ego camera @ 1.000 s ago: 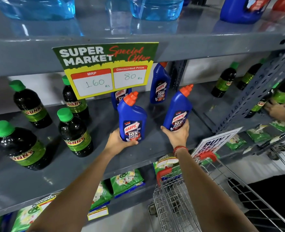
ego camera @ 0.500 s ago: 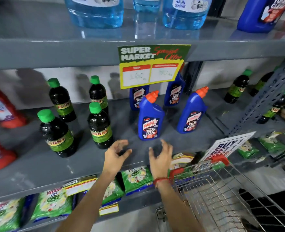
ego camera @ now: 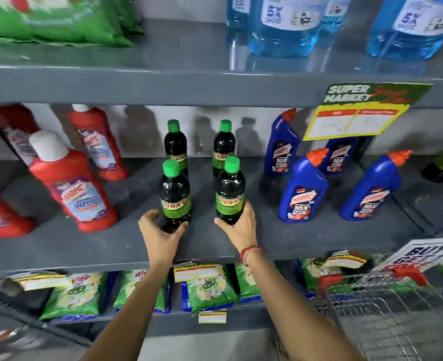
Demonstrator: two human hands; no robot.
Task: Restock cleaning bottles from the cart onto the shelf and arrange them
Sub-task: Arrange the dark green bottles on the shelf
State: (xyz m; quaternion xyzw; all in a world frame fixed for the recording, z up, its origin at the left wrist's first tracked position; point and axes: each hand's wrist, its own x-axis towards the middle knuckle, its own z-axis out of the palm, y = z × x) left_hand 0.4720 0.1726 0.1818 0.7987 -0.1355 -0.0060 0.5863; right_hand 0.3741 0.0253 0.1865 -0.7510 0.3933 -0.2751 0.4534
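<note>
On the grey middle shelf (ego camera: 215, 246) stand several dark bottles with green caps. My left hand (ego camera: 160, 230) wraps the base of the front left dark bottle (ego camera: 175, 194). My right hand (ego camera: 238, 227) grips the base of the front right dark bottle (ego camera: 230, 191). Both bottles stand upright on the shelf. Two more dark bottles (ego camera: 175, 143) stand behind them. To the right stand several blue bottles with orange spouts (ego camera: 302, 188). Red bottles with white caps (ego camera: 72, 188) stand at the left. The wire cart (ego camera: 397, 321) is at the lower right.
A yellow and green price sign (ego camera: 358, 113) hangs from the upper shelf edge. Clear blue jugs (ego camera: 283, 24) and green packets (ego camera: 59, 19) sit on the top shelf. Green detergent packets (ego camera: 207, 290) fill the lower shelf. A white offer sign (ego camera: 423, 254) stands by the cart.
My view has swung left along the shelf. My hands, open and empty half a second ago, have moved from the blue bottles and closed on the two front dark bottles.
</note>
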